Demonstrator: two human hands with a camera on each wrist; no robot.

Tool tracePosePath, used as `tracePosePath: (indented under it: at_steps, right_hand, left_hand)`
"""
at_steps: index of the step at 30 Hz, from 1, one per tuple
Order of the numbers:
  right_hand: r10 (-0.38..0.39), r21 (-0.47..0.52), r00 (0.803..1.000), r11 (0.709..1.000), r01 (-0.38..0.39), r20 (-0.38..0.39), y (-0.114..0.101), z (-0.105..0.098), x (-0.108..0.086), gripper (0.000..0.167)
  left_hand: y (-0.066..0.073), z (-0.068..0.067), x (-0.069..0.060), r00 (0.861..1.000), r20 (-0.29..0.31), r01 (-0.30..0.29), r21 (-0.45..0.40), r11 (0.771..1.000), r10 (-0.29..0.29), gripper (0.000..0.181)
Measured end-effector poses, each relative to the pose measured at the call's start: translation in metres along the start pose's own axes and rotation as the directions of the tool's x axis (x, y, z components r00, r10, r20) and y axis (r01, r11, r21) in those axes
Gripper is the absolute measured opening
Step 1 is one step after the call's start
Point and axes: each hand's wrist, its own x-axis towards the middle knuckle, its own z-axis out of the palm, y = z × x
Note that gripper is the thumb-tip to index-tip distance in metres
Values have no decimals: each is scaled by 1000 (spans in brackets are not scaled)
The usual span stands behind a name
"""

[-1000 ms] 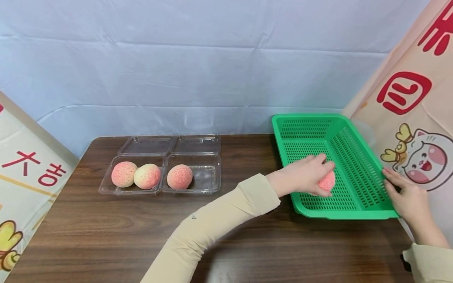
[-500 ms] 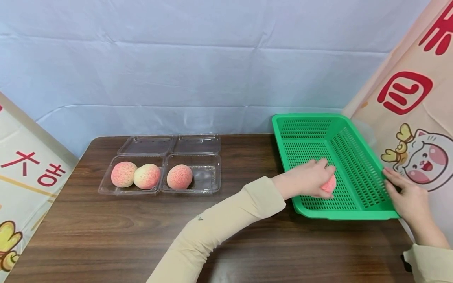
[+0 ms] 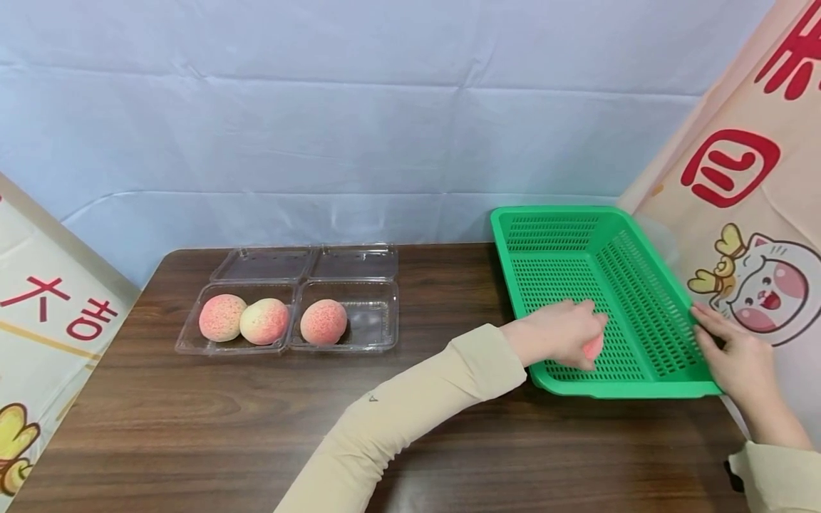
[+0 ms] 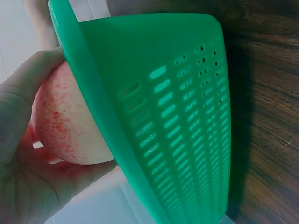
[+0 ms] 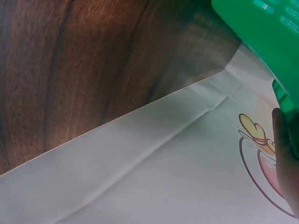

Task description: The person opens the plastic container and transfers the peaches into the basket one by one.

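Note:
My left hand (image 3: 567, 333) is over the near part of the green plastic basket (image 3: 606, 390), gripping a peach (image 3: 594, 346) that its fingers mostly cover. In the left wrist view, thumb and fingers wrap round the pink-and-cream peach (image 4: 70, 119), part of which the basket rim (image 4: 100, 109) hides. My right hand (image 3: 737, 356) holds the basket's right rim near the front corner. Only a strip of that hand (image 5: 289, 172) shows in the right wrist view, against the basket (image 5: 266, 35). No other peach shows in the basket.
A clear plastic clamshell box (image 3: 378, 338) lies with its lid back at the left of the wooden table (image 3: 212, 427). Two peaches (image 3: 264, 321) sit in its left compartment, one peach (image 3: 323, 322) in its right. A pale cloth (image 3: 385, 128) hangs behind.
My left hand, with the peach in it, has moved slightly down and toward the near side of the basket. The right hand stays on the rim.

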Motion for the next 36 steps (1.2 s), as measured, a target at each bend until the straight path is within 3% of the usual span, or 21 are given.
tracePosePath:
  at_steps: [3, 8, 11, 16, 25, 29, 36]
  right_hand:
    - [-1, -18, 1000, 1000, 1, -15, -1, 1, 0, 34]
    - [15, -35, 1000, 999, -15, -16, -1, 2, 0, 34]
    - [14, -32, 1000, 999, -14, -23, -1, 2, 0, 34]
    - [5, -25, 999, 1000, -6, -39, -2, 2, 0, 33]
    - [28, -45, 999, 999, -29, -20, -2, 1, 1, 34]
    - [32, -45, 999, 998, -33, -21, -3, 1, 0, 34]
    - [31, -50, 999, 998, -32, -6, -2, 2, 0, 35]
  left_hand:
    - [1, 1, 1, 1000, 10, -3, 10, 1000, 3, 39]
    - [1, 3, 0, 1000, 12, 14, 28, 1000, -14, 53]
    - [1, 4, 0, 1000, 14, 23, 30, 999, -23, 52]
    - [2, 7, 2, 999, 15, 28, 9, 1000, -28, 34]
    - [4, 9, 3, 999, 29, 30, 2, 1000, -30, 27]
    - [5, 12, 3, 999, 33, 31, -5, 1000, -30, 15]
    - [7, 20, 5, 993, 104, 66, -67, 996, -59, 4]
